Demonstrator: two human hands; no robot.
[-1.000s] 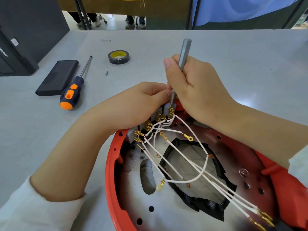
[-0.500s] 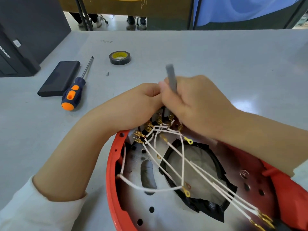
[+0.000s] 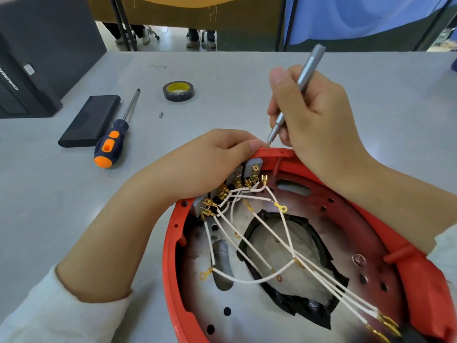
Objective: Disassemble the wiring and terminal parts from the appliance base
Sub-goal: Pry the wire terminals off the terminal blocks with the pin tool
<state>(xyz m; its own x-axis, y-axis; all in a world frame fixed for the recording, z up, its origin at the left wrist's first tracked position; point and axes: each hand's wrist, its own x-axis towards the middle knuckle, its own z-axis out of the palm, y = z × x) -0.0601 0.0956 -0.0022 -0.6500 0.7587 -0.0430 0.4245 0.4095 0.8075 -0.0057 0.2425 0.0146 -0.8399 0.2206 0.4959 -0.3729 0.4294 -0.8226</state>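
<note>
The red appliance base (image 3: 170, 243) lies open side up at the table's near edge. Inside it, several white wires (image 3: 249, 280) with gold ring lugs fan out from a row of grey terminal blocks (image 3: 252, 168) and gold spade connectors at the far rim. My left hand (image 3: 197, 167) grips the far rim beside the blocks, fingers curled over the edge. My right hand (image 3: 314, 120) holds a slim grey precision screwdriver (image 3: 296, 87) like a pen, its tip just above the rim next to my left fingertips.
An orange-and-navy screwdriver (image 3: 111, 139) and a flat black case (image 3: 90, 121) lie at the left. A roll of black tape (image 3: 178, 91) and a small loose screw (image 3: 161, 114) sit beyond. A dark box (image 3: 29, 70) stands at the far left.
My right hand has lifted the grey screwdriver up out of the terminal blocks to above the rim. A white wire has come loose and now loops across the base.
</note>
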